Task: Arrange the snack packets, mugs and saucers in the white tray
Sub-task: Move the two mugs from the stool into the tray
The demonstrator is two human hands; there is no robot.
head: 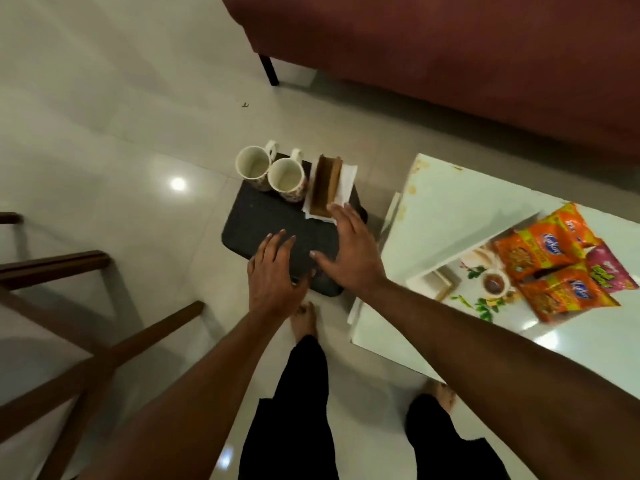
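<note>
Two mugs (286,178) apparently empty, snack packets (540,251) in white tray (464,296)

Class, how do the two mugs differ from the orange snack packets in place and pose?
The mugs stand upright on the dark stool; the orange packets lie flat in the white tray. The mugs are pale cylinders with handles; the orange packets are bright flat pouches. Shared: neither left hand nor right hand touches them.
</note>
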